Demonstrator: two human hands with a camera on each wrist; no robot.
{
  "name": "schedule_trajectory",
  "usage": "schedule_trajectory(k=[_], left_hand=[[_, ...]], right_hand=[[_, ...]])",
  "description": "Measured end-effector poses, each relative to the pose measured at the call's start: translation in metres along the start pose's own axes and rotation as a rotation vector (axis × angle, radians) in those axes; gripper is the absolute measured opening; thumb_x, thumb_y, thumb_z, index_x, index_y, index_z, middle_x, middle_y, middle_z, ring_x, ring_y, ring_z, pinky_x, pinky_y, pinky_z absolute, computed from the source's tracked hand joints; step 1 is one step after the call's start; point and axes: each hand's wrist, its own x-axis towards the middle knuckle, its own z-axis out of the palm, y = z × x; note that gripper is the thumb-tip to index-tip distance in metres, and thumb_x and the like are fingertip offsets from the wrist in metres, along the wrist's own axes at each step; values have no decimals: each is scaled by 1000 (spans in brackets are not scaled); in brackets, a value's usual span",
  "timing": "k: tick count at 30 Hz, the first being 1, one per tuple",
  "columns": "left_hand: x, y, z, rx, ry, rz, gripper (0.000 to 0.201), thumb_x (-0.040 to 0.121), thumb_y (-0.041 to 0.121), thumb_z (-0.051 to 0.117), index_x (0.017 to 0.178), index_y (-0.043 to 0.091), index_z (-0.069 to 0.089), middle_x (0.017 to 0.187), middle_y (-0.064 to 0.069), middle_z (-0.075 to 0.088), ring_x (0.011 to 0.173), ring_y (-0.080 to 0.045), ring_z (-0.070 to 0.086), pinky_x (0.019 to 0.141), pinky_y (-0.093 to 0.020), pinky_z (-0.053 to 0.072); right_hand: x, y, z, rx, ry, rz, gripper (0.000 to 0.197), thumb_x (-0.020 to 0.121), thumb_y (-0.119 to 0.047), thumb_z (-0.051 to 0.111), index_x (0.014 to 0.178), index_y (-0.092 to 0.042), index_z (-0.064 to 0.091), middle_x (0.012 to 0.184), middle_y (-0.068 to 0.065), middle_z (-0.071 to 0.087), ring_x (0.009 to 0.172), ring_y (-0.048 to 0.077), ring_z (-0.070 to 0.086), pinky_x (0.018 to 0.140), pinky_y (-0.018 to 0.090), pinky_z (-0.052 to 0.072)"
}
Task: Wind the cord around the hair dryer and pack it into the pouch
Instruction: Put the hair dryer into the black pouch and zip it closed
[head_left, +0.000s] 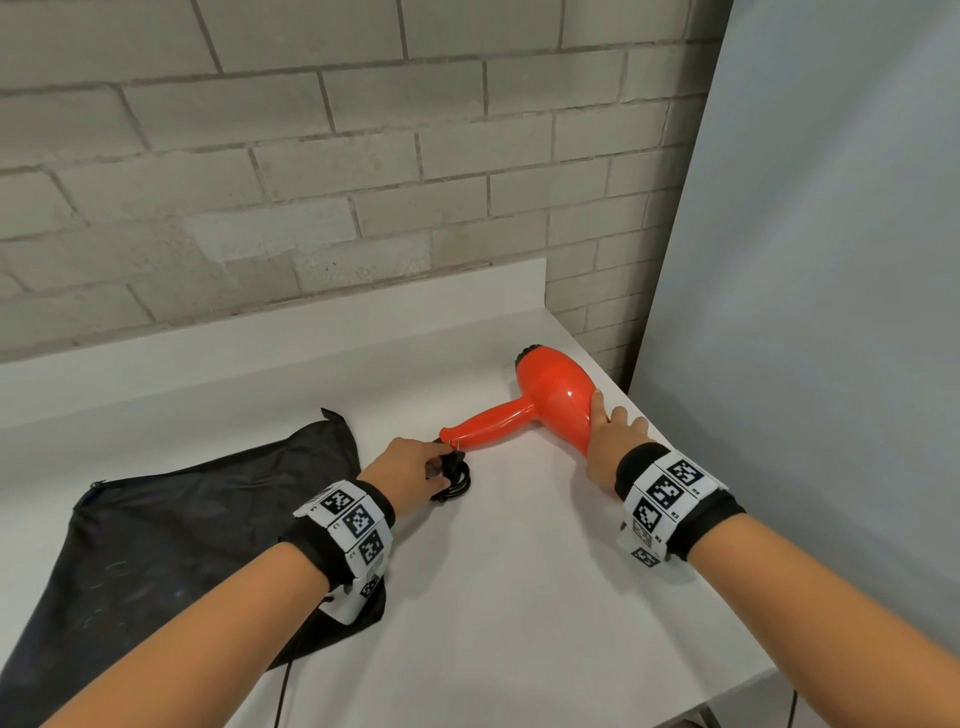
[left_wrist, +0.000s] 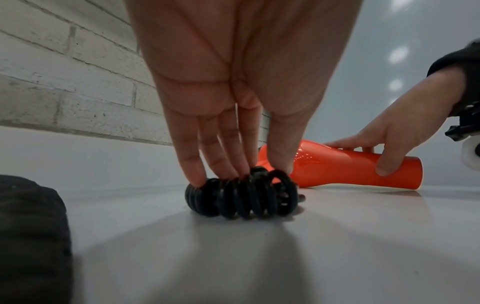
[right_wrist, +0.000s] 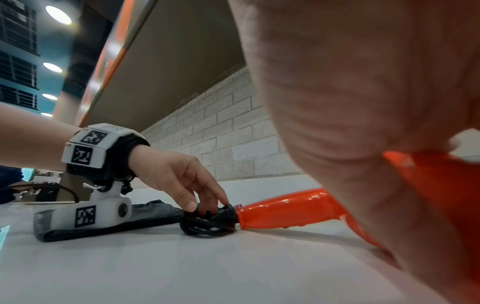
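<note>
— How far along are you?
— Barely begun: your left hand (left_wrist: 233, 86) pinches the coiled cord (left_wrist: 241, 195) on the surface (head_left: 519, 571); your right hand (head_left: 615, 441) curls round the hair dryer (head_left: 545, 400); the pouch (head_left: 182, 519) lies unfilled.

Glossy plastic hair dryer (head_left: 553, 397), matt cloth pouch (head_left: 171, 525), rough brick wall (head_left: 311, 156)

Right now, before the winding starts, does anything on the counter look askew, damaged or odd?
Nothing stands out. The red hair dryer lies on its side, right hand on the barrel; the coiled black cord sits bunched at the handle end under the left hand. The black pouch lies flat, rumpled.
</note>
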Motion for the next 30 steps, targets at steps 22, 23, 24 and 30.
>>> schedule_trajectory(k=[22,23,24,30], left_hand=[[-4,-109,-83,186,-36,-401,68,84,21,58,142,13,24,146,-15,34,133,-30,35,110,-36,30],[-3,-116,-84,189,-52,-421,67,82,21,60,141,12,28,143,-15,38,130,-30,38,108,-36,32],[-2,-122,-84,195,-65,-434,62,81,21,62,136,12,36,138,-14,44,126,-30,43,105,-36,36],[1,-131,-85,70,47,-261,8,82,21,60,79,21,53,91,-4,60,91,-25,57,85,-32,45]], right_hand=[[-27,-127,-26,161,-75,-650,50,89,-25,51,136,-18,36,133,10,40,120,28,45,99,36,42],[-25,-142,-24,176,-131,-702,48,89,-25,50,135,-17,37,133,9,41,119,26,47,98,33,41],[-24,-154,-22,176,-167,-742,46,90,-24,50,134,-17,39,132,9,43,118,24,47,97,32,39],[-15,-203,-16,303,-156,-861,52,88,-11,52,137,-16,35,142,7,39,128,23,40,106,31,32]])
